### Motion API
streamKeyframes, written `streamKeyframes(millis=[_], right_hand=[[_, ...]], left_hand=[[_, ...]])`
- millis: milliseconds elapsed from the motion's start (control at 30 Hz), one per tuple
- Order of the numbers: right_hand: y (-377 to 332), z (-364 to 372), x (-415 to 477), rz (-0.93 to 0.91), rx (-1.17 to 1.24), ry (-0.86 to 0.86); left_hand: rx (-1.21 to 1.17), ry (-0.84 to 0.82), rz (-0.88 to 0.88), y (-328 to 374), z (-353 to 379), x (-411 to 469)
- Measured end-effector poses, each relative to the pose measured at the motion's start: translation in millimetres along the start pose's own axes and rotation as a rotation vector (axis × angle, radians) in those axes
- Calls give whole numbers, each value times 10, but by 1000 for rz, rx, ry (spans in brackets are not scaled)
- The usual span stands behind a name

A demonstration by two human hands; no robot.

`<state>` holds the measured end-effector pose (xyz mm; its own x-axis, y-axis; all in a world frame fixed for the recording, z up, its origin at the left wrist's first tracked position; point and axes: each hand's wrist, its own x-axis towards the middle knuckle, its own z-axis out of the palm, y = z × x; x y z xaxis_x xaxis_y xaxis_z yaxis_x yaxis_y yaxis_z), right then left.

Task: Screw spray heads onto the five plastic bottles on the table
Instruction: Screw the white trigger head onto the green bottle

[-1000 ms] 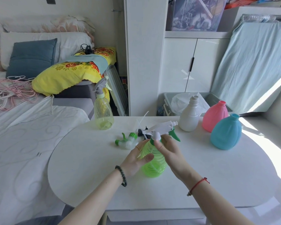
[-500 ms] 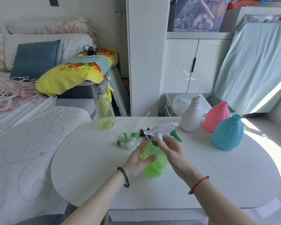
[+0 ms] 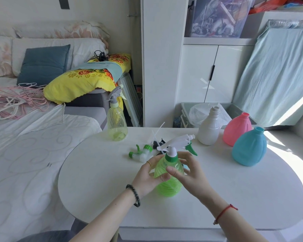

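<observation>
A green ribbed bottle [image 3: 168, 185] stands mid-table with a white spray head [image 3: 176, 143] on its green collar. My left hand [image 3: 148, 177] grips the bottle's left side. My right hand [image 3: 191, 173] holds its right shoulder, thumb across the front. A yellowish bottle [image 3: 116, 122] with a grey spray head stands at the table's far left. A white bottle [image 3: 209, 129], a pink bottle [image 3: 237, 130] and a blue bottle [image 3: 249, 147] stand capless at the right. Loose spray heads [image 3: 143, 152] lie behind the green bottle.
The round white table [image 3: 98, 189] has a bed [image 3: 24, 154] along its left edge. A white cabinet [image 3: 212, 75] and a grey bin [image 3: 187, 110] with a plastic bag stand behind. Sunlight falls on the table's right side.
My right hand has dropped from the spray head's collar to the bottle's shoulder. The camera has come a little closer.
</observation>
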<state>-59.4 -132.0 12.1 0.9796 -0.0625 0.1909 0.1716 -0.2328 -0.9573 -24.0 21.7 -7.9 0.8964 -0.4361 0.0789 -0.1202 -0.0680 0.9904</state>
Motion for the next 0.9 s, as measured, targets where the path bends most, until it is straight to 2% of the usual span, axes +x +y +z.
streamKeyframes(millis=[133,267,467,633,900], right_hand=[[-198,-68,136,-52,56,-77],[-485,-42,555,-132,61,-126],[-639,222,1446,-134,-57,-138],[-472,449,1935,-16,-37,-198],[12,656,2342,45,-156,-177]], left_hand=[[-10,-30,37,127,-117,20],[-10,34,112,384,-417,292],[136,327,200,580,-813,876],[175,472,108,412,-935,1272],[217,390,-68,-12,-1057,1546]])
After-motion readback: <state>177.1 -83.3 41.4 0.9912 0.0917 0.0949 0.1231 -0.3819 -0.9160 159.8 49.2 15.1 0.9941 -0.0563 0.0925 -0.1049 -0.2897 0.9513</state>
